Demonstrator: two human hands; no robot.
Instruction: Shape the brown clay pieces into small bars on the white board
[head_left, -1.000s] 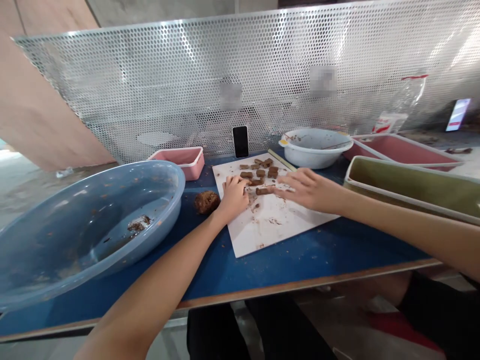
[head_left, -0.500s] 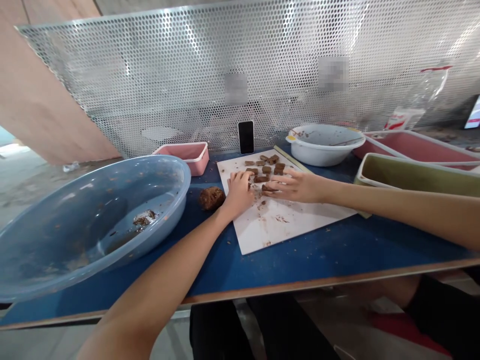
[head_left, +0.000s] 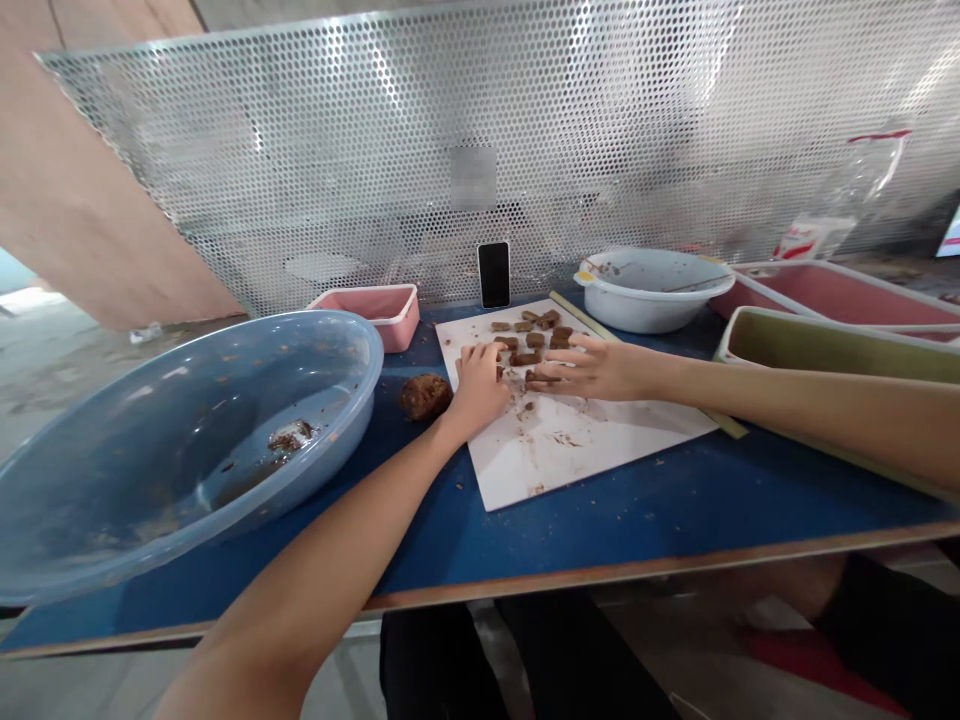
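- Closing in from the right of the frame, the right hand had drawn nearer the left hand since a second earlier; both met mid-frame on the white board.
- Right fingers lay apart, tips on a brown dough piece; left fingers were curled together (whether round a piece, I could not tell).
- No writing was legible: the phone was dark, the bag label at upper right blurred.

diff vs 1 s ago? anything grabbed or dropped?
The right hand slid left over the white board toward the left hand; its fingertips now reach a brown piece. Nothing visibly taken or let go. Left hand, curled on the board, brown lump, blue basin and phone stayed put.
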